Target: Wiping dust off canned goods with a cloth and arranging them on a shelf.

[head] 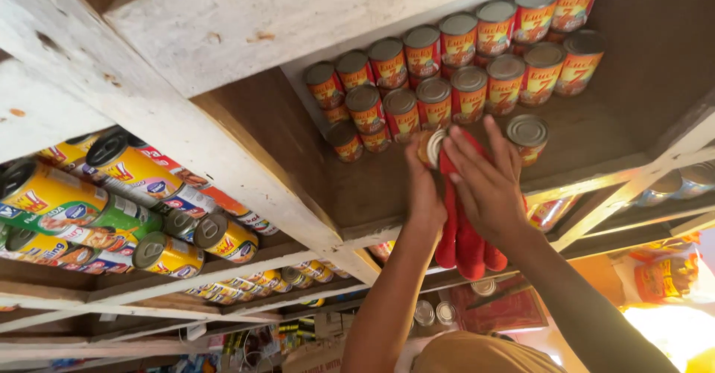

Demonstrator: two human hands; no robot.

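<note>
Can (430, 147) clamped in left hand (423, 194) grip, right hand (488, 187) pressing red cloth (462, 231) flat on it, above wooden shelf (596, 131); best wipe firmly, steadying the can.

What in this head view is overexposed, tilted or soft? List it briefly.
Head view: the bottom right corner is blown out white-yellow beside the orange packets; the whole frame is strongly tilted, so the wooden shelf runs diagonally; the left hand, right hand and red cloth look slightly soft; the stacked cans are evenly lit.

Single head view, close, tilted toward wooden shelves (246, 164).
</note>
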